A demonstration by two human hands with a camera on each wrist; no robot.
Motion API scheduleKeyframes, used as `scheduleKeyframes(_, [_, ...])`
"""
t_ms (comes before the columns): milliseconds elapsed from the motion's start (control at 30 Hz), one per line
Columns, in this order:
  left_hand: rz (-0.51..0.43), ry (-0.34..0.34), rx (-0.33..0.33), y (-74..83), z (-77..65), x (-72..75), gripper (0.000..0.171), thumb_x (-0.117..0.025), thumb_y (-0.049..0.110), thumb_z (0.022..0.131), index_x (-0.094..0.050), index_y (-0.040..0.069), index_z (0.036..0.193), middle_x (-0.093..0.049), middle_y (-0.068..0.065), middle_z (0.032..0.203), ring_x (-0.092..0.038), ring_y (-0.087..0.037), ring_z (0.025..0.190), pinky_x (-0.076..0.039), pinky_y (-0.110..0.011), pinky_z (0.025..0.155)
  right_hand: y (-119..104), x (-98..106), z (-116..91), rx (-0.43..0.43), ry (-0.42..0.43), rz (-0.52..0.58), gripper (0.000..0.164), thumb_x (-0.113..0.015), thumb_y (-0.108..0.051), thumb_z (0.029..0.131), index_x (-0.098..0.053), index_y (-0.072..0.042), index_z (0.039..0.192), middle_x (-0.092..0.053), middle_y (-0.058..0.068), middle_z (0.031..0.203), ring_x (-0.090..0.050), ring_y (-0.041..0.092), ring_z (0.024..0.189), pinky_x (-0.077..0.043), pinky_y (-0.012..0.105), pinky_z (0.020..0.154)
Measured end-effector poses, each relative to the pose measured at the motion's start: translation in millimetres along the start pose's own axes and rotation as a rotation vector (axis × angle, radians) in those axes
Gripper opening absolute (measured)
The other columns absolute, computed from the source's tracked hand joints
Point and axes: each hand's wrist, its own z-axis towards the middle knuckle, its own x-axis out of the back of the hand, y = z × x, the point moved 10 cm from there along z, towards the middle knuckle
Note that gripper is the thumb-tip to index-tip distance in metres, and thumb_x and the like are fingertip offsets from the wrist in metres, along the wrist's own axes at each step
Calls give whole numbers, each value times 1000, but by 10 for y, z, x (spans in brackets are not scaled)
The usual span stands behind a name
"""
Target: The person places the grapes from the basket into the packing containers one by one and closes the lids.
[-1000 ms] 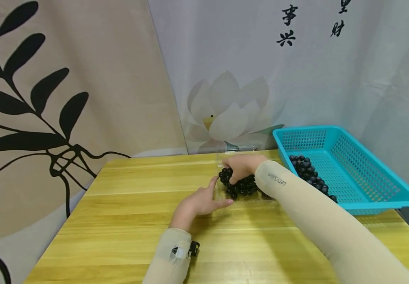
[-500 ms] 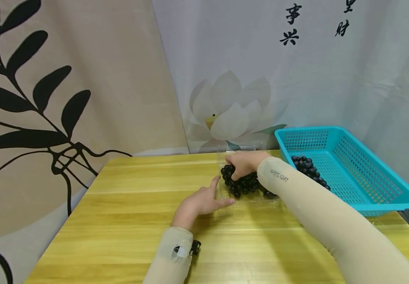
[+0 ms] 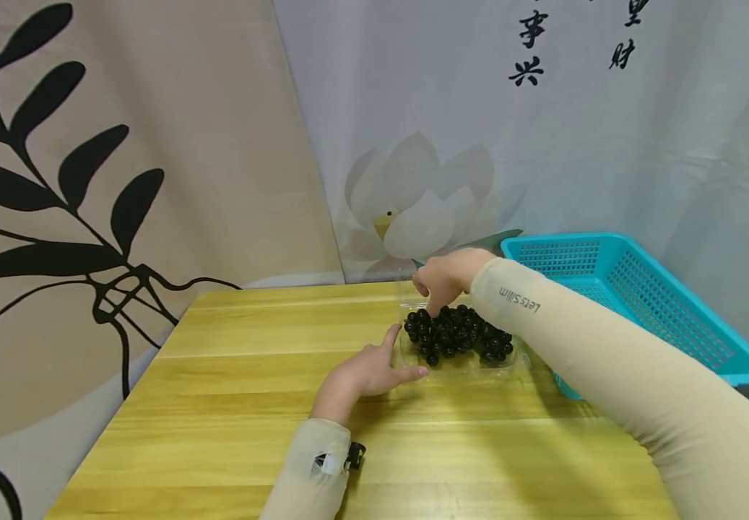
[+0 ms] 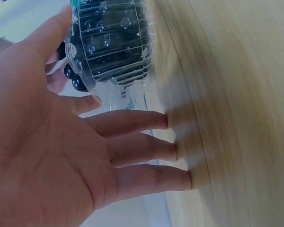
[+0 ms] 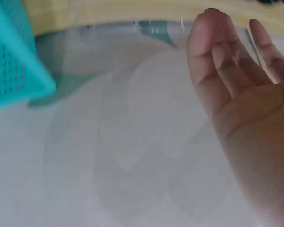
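Note:
A clear plastic box (image 3: pixel 459 371) stands on the table with dark grapes (image 3: pixel 455 334) heaped inside it. My left hand (image 3: pixel 370 367) is spread at the box's left end, thumb and forefinger by its side. In the left wrist view, the other fingertips (image 4: pixel 182 180) of that hand press on the wood beside the ribbed box wall. My right hand (image 3: pixel 447 278) hovers over the far part of the grapes, one finger pointing down right at them. From the right wrist, its loosely bent fingers (image 5: pixel 206 61) show nothing held.
To the right is a blue perforated basket (image 3: pixel 680 325), its near side and contents hidden behind my right forearm (image 3: pixel 563 347). A curtain (image 3: pixel 231 180) with printed plants hangs close behind the wooden table (image 3: pixel 237 390).
My right hand has risen off the grapes, uncovering more of them in the box. Its forearm now covers the grapes in the basket. My left hand stays in place.

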Motion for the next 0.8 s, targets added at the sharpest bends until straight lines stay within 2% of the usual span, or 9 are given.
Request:
scheduleKeyframes(100, [-5, -1, -3, 10, -1, 0, 110, -61, 75, 95, 0, 27, 174, -67, -29, 139, -67, -43, 128, -51, -61, 112, 79, 193, -124, -9, 35, -23, 19, -69, -36, 101, -67, -20, 112, -61, 0, 102, -49, 17, 80, -42, 40, 74])
scheduleKeyframes(133, [-5, -1, -4, 10, 0, -2, 110, -61, 76, 95, 0, 27, 174, -68, -29, 138, -67, -42, 127, -52, -61, 112, 115, 254, -170, -14, 49, -22, 15, -68, -34, 101, -66, -21, 107, -57, -2, 99, -47, 16, 78, -40, 39, 74])
scheduleKeyframes(200, [-2, -3, -7, 11, 0, -7, 111, -61, 76, 95, 1, 27, 174, -69, -29, 135, -69, -42, 123, -52, -60, 111, 209, 339, -244, -34, 53, -14, 16, -66, -31, 102, -59, -21, 93, -47, -2, 85, -38, 15, 71, -35, 38, 70])
scheduleKeyframes(300, [3, -3, -12, 18, -2, -6, 111, -60, 76, 95, 2, 26, 173, -69, -28, 135, -70, -41, 121, -53, -59, 111, 371, 446, -365, -73, 66, -2, 20, -66, -30, 102, -54, -20, 89, -43, -3, 82, -37, 15, 69, -34, 37, 70])
scheduleKeyframes(367, [4, -3, -13, 13, -4, -12, 112, -60, 76, 95, 2, 26, 173, -69, -29, 137, -70, -41, 121, -53, -59, 111, 476, 494, -443, -93, 73, -10, 17, -65, -30, 102, -56, -19, 93, -45, -1, 84, -39, 16, 72, -35, 37, 71])
scheduleKeyframes(467, [4, -2, -14, 4, -7, -10, 112, -60, 76, 95, 2, 26, 173, -67, -30, 139, -68, -43, 125, -52, -60, 113, 624, 570, -570, -113, 90, -18, 14, -66, -28, 102, -63, -16, 107, -56, 1, 95, -48, 18, 82, -39, 39, 77])
scheduleKeyframes(633, [0, -4, -10, -20, -16, -13, 111, -60, 76, 95, 0, 26, 174, -65, -31, 142, -66, -44, 130, -49, -61, 116, 911, 607, -741, -158, 97, 4, 32, -66, -32, 104, -64, -14, 131, -65, 8, 122, -58, 24, 94, -47, 42, 80])
scheduleKeyframes(800, [-3, 3, -16, -28, -3, 2, 111, -61, 76, 95, 0, 26, 174, -68, -29, 137, -68, -42, 126, -50, -61, 115, 1196, 538, -851, -195, 91, 70, 40, -67, -37, 103, -61, -13, 136, -63, 13, 133, -61, 28, 91, -52, 42, 74])
